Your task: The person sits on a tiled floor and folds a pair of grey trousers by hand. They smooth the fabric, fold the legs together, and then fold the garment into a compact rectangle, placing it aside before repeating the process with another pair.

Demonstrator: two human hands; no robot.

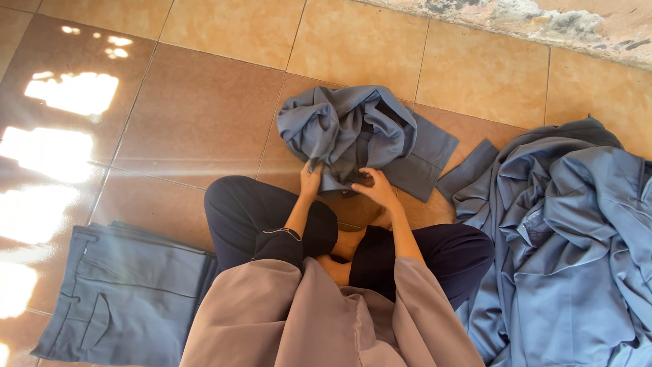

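Both hands grip the crumpled grey trousers (353, 132) on the floor (204, 109): left hand (311, 180) and right hand (375, 185) pinching cloth. Straightening step; next needs spreading flat.

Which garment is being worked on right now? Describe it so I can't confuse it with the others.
Start at the tiled floor and look just ahead of the seated person's knees. The crumpled grey-blue garment lies there, with the left hand and right hand on its near edge. Unlike the flat folded stack and the big loose heap, it is a single bunched piece.
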